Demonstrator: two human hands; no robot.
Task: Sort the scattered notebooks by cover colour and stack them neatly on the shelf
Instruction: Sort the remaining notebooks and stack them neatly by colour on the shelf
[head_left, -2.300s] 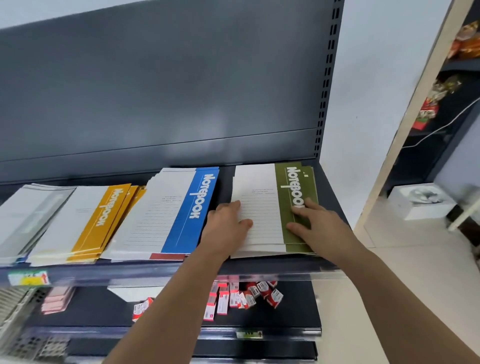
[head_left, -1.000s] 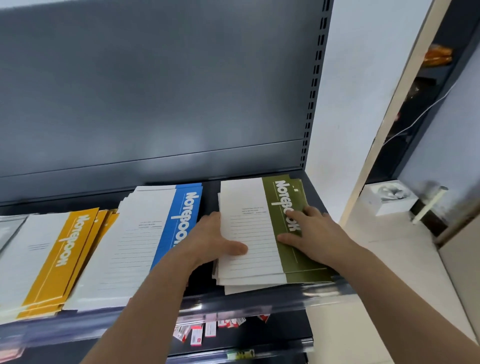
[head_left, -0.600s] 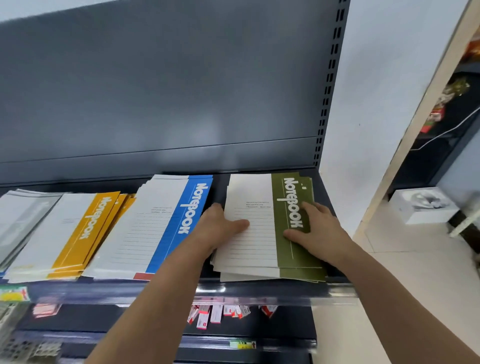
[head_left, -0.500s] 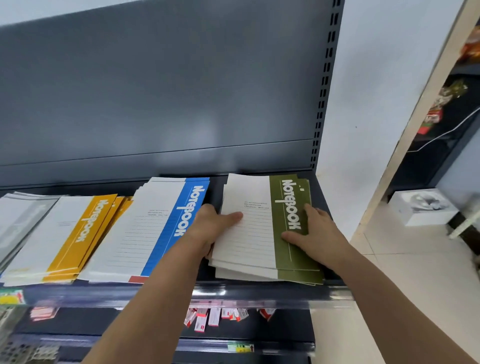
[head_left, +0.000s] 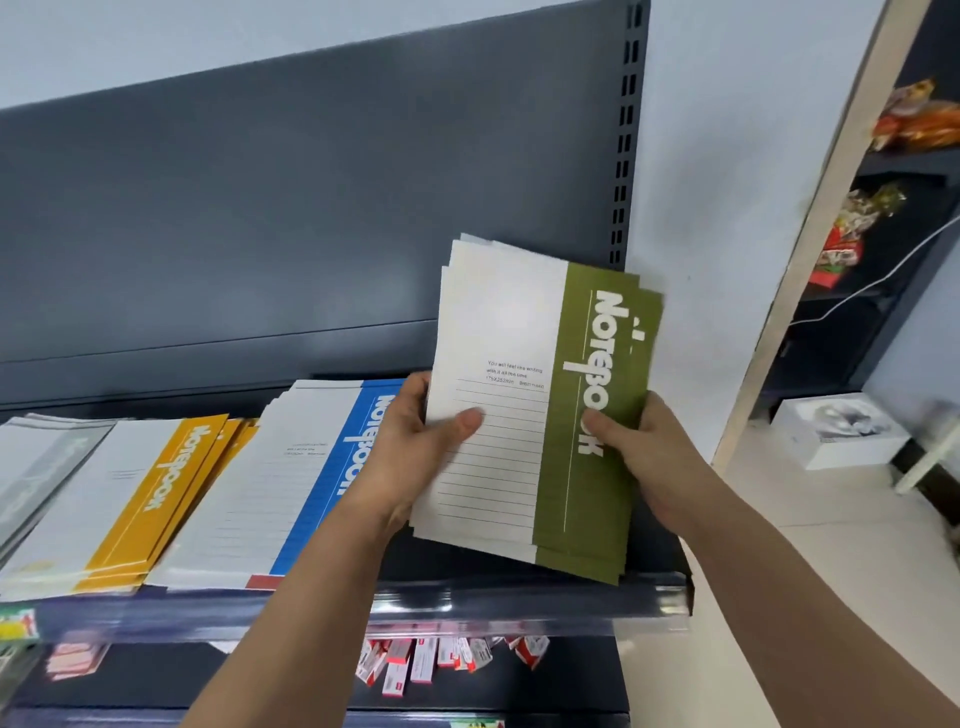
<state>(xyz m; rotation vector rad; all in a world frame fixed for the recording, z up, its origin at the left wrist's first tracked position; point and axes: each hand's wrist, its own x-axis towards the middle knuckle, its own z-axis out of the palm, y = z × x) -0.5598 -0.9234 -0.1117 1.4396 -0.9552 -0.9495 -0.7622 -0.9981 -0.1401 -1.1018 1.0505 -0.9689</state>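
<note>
Several green-banded notebooks (head_left: 540, 415), one bundle, held tilted up over the right end of the shelf (head_left: 519, 597); cannot tell whether the lower edge touches it. Left hand (head_left: 410, 457) grips the white side, thumb across the cover. Right hand (head_left: 649, 457) grips the green side, thumb on the lettering. Both are curled round the bundle.

Risks, as judged: copies sit offset at top and bottom, and the covers look smooth, so one could slide out below if either grip eases. Squaring the bundle this near the front lip could send a copy over the edge. Setting it down askew could overlap the blue stack (head_left: 311, 467) just to the left.

Shelf: dark, with a clear front strip. Blue stack, yellow stack (head_left: 156, 483) and grey stack (head_left: 41, 467) lie flat. Dark back panel (head_left: 260, 208) behind. Small red-and-white boxes (head_left: 431, 660) lie on the shelf below. White wall (head_left: 727, 156) to the right, and a white box (head_left: 841, 431) on the pale floor.
</note>
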